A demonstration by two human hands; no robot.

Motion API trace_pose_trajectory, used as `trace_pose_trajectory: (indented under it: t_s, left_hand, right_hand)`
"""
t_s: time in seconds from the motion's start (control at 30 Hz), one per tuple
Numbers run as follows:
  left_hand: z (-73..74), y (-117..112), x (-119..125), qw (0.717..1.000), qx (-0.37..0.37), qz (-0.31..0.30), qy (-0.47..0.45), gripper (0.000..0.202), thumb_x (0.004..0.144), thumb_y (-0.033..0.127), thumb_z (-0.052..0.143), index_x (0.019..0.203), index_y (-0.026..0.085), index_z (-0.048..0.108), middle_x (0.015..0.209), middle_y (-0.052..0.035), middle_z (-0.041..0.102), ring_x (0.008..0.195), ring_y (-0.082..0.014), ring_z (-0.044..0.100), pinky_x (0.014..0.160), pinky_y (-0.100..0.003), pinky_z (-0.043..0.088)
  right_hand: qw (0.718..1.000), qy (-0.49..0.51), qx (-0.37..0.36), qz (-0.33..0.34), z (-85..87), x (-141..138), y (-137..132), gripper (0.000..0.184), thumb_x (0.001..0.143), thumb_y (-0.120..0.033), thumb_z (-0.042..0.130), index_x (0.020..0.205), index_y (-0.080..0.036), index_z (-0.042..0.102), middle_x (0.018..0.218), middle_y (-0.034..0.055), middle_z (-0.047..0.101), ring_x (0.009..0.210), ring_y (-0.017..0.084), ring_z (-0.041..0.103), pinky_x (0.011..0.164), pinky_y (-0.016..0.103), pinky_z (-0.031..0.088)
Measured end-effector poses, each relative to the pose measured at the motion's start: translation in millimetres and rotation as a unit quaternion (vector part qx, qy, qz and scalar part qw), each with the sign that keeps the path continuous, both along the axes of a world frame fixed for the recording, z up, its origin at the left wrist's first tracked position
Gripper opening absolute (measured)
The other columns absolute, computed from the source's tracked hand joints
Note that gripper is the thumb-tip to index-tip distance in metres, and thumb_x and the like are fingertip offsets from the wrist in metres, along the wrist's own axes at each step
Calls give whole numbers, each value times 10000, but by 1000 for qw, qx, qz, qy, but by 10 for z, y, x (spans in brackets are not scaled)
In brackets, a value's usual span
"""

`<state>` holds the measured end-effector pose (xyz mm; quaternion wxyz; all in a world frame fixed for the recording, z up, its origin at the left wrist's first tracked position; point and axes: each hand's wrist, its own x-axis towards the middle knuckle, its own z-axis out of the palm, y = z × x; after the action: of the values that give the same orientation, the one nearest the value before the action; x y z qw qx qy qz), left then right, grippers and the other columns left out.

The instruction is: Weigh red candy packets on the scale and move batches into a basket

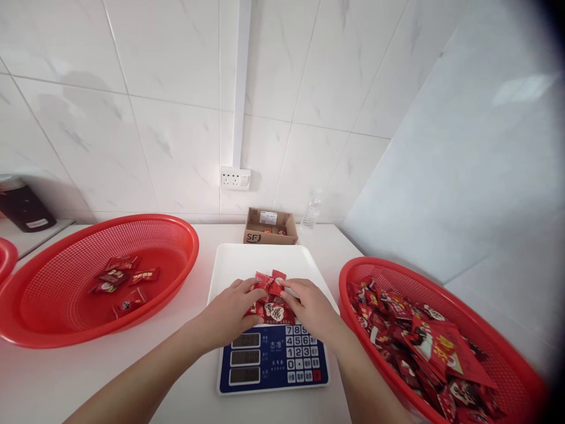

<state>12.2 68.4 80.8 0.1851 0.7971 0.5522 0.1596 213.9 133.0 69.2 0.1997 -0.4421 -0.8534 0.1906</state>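
Observation:
A small pile of red candy packets [274,312] lies on the white pan of a digital scale [229,259]. My left hand [232,312] is at the pile's left side, its fingers curled against the packets. From the right, my right hand [312,303] has thumb and fingertips closed on a small red packet [276,282] at the top of the pile. The fingers partly cover the packets. Below the pile is the scale's blue panel [273,359], with its keypad and several small displays, whose digits are too faint to read.
To the left stands a red plastic basket [176,235] holding several packets. On the right, another red basket [353,268] is heaped with red packets. Behind the scale are a cardboard box [270,238] and a clear bottle [312,213]. A dark cylindrical container [26,206] stands far left.

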Motion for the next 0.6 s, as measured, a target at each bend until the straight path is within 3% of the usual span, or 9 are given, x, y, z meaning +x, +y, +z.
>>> trace_pose_trajectory:
  t_s: [0.27, 0.6]
  left_hand:
    - [-6, -6, -12, 1000, 2, -12, 6, 372, 829, 244, 566, 1196, 292, 528, 1322, -54, 498, 1174, -278, 470, 955, -447, 432]
    - [-12, -12, 35, 1000, 14, -3, 8, 413, 824, 221, 582, 1227, 242, 495, 1309, -74, 509, 1137, -284, 482, 939, -471, 441]
  right_hand:
    - [999, -34, 12, -2, -7, -54, 115, 397, 922, -309, 416, 1262, -164, 560, 1302, 112, 560, 1230, 241, 455, 1039, 394, 334]
    - [999, -13, -22, 34, 75, -63, 0, 373, 911, -364, 434, 1191, -188, 608, 1176, 105, 634, 1132, 251, 524, 971, 413, 386]
